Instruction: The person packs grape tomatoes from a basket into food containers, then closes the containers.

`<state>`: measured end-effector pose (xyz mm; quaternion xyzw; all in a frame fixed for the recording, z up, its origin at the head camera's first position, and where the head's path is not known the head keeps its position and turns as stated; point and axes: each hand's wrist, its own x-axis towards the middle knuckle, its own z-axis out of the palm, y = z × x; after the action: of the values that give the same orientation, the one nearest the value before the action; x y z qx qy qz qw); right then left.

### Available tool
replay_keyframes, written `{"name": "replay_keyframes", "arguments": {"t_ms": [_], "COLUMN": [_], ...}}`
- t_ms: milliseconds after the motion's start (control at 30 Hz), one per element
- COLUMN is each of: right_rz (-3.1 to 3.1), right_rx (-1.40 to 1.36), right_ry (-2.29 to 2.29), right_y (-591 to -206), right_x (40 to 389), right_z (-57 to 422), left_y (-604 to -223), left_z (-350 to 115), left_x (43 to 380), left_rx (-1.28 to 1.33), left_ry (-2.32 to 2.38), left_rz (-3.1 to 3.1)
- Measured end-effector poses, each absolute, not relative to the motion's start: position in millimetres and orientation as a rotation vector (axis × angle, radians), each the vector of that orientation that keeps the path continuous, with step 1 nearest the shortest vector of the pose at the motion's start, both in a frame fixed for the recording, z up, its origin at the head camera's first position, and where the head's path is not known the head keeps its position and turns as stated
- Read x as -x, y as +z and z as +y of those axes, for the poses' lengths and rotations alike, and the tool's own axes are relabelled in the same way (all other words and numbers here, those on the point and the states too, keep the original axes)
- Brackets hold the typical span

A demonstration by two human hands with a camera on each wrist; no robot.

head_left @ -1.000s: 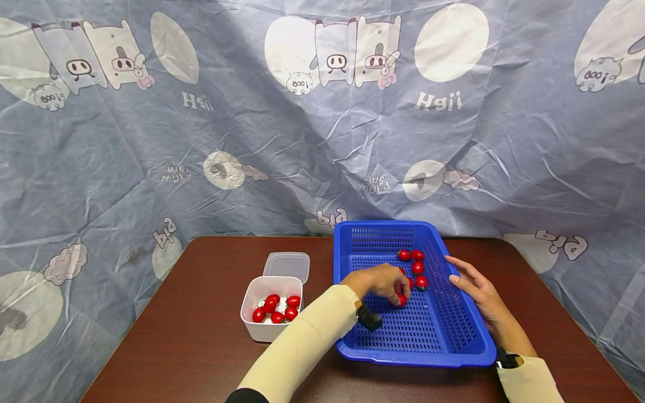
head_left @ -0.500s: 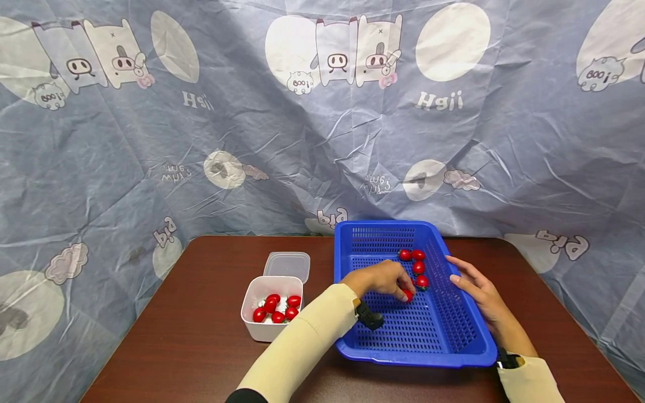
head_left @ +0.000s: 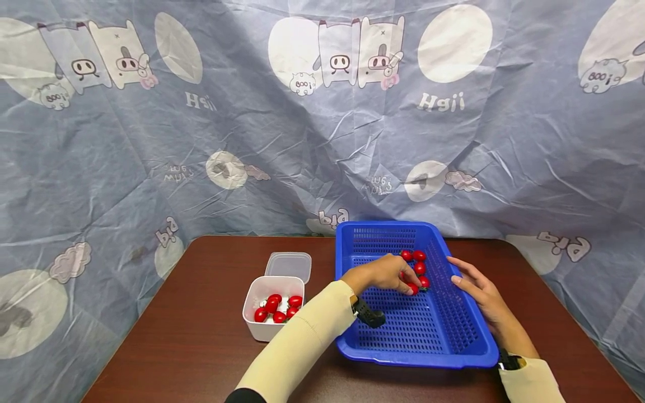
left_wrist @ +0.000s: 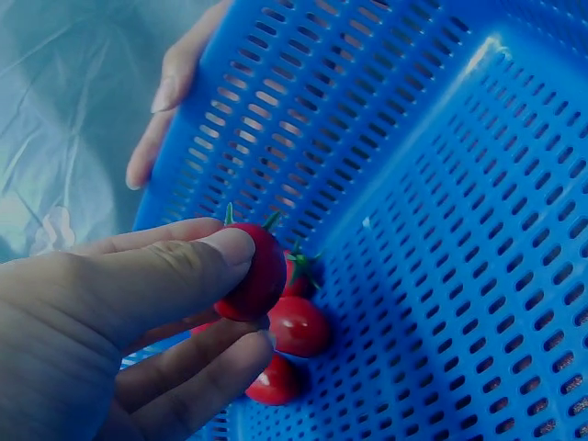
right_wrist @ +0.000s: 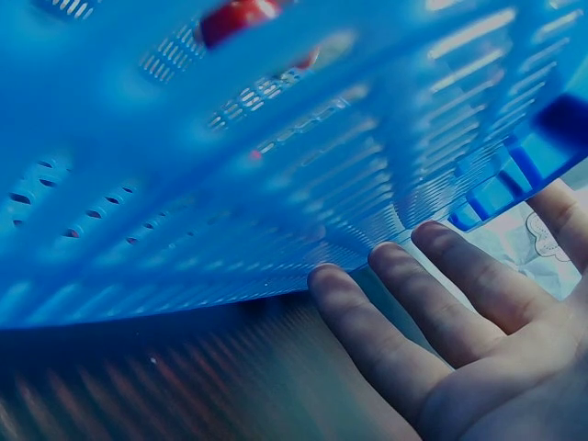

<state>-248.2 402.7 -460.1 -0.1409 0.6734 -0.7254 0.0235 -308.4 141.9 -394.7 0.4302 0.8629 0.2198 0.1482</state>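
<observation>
Inside the blue plastic basket (head_left: 408, 336), my left hand (head_left: 385, 273) pinches a cherry tomato (left_wrist: 259, 276) between thumb and fingers. The tomato has a green stem end, seen in the left wrist view. Several more cherry tomatoes (head_left: 420, 268) lie close by, near the basket's right wall; some are partly hidden by the fingers. My right hand (head_left: 484, 294) rests at the basket's right rim, thumb near the top edge. In the right wrist view its fingers (right_wrist: 459, 276) extend fairly straight along the outside of the wall.
A white tub (head_left: 267, 330) holding several cherry tomatoes (head_left: 272, 305) stands left of the basket, partly behind my left sleeve. Its clear lid (head_left: 289, 266) lies behind it on the brown table (head_left: 191, 319). A patterned cloth (head_left: 302, 140) hangs behind the table.
My left hand has moved a little to the right and away from me, and the pinched cherry tomato has gone with it toward the others. The right hand stays at the rim.
</observation>
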Motion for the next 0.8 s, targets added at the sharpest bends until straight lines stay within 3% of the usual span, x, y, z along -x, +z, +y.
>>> {"name": "replay_keyframes", "arguments": {"t_ms": [800], "right_rz": [2.085], "right_rx": [0.460], "right_ry": [-2.252], "right_y": [-462], "right_x": [249], "right_z": [403], "left_y": [-340], "left_z": [84], "left_x": [289], "left_rx": [-1.340], "left_ry": [0.979], "left_rz": [2.485]}}
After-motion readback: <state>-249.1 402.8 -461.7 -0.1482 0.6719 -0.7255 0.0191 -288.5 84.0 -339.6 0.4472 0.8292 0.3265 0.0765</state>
